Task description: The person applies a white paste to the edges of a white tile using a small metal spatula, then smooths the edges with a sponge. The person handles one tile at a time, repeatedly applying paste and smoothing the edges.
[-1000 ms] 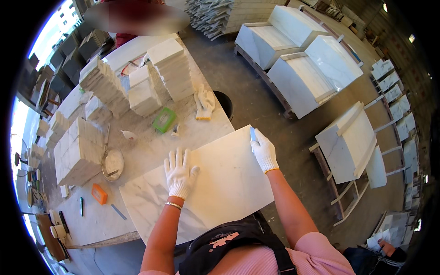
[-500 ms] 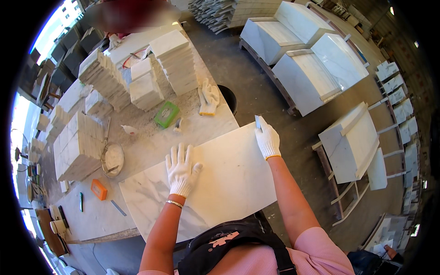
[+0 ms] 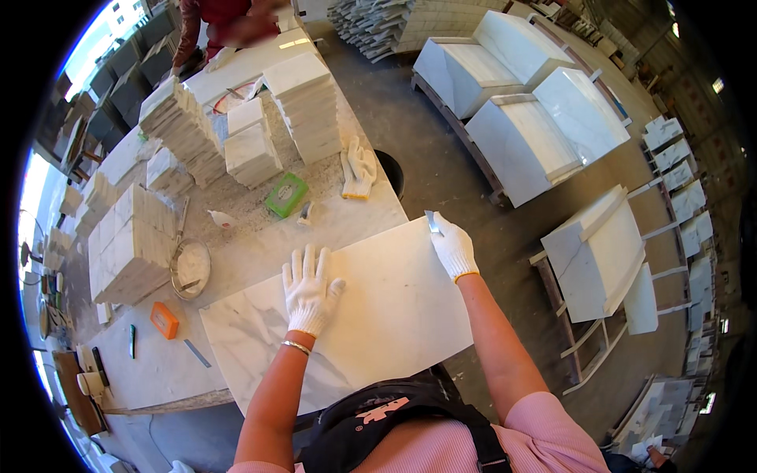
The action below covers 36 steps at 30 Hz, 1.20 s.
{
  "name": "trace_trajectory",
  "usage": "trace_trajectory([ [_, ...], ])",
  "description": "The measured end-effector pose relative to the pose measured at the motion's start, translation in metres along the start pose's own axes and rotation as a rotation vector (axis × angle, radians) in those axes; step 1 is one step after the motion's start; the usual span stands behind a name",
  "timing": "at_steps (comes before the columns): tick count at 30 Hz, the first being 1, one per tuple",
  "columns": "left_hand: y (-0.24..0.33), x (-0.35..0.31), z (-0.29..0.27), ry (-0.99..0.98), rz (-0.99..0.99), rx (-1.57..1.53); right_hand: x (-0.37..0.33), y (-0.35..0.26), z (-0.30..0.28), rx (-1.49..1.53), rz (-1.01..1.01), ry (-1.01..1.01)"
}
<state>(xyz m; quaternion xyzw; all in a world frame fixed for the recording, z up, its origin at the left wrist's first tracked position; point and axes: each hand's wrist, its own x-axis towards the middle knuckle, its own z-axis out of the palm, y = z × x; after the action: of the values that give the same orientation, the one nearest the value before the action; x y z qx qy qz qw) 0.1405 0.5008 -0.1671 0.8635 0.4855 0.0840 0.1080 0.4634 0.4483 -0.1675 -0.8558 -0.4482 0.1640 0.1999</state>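
Note:
A large white marble slab [image 3: 386, 307] with grey veining lies in front of me, partly over the worktable's near edge. My left hand [image 3: 309, 292], in a white knit glove, rests flat on it with fingers spread. At the slab's far right corner, my gloved right hand [image 3: 455, 246] is closed round a small flat metal scraper blade [image 3: 431, 221]. The blade's tip meets the slab's edge there; how firmly it touches I cannot tell. The glove hides the rest of the tool.
Tile stacks [image 3: 132, 244] crowd the table's left and back. Nearer are a round dish of white powder [image 3: 192, 264], a green box [image 3: 285, 195], an orange block [image 3: 164, 320] and spare gloves [image 3: 359, 169]. A person [image 3: 229, 24] stands at the far end. Marble pieces on pallets [image 3: 532, 142] stand right.
My right hand and blade have shifted slightly left and nearer at the slab's corner. My left hand stays flat on the slab. The person at the far end shows more, one arm reaching down.

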Motion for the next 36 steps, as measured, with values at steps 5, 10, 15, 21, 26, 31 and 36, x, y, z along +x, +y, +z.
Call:
trace_trajectory([
  [5,-0.001,0.001,0.002,0.024,0.01,0.002,-0.035,-0.008,0.027,0.253,-0.167,-0.079],
  [10,-0.003,-0.004,-0.004,0.012,-0.003,0.001,-0.039,-0.016,0.002,0.295,-0.008,-0.066],
  [15,0.001,-0.002,-0.003,0.015,0.017,-0.008,-0.006,0.023,-0.014,0.07,-0.102,0.06],
  [21,0.0,-0.001,-0.002,-0.018,-0.007,0.006,0.008,0.021,-0.011,-0.029,-0.09,-0.012],
  [26,0.001,0.0,-0.005,-0.054,-0.028,0.014,-0.001,0.017,-0.011,0.007,-0.132,-0.109],
  [31,-0.001,-0.002,-0.003,-0.028,-0.014,0.01,-0.023,0.003,-0.006,-0.005,-0.118,-0.138],
  [36,-0.002,-0.003,0.0,-0.004,-0.003,0.002,-0.043,-0.01,-0.009,0.132,-0.077,-0.236],
])
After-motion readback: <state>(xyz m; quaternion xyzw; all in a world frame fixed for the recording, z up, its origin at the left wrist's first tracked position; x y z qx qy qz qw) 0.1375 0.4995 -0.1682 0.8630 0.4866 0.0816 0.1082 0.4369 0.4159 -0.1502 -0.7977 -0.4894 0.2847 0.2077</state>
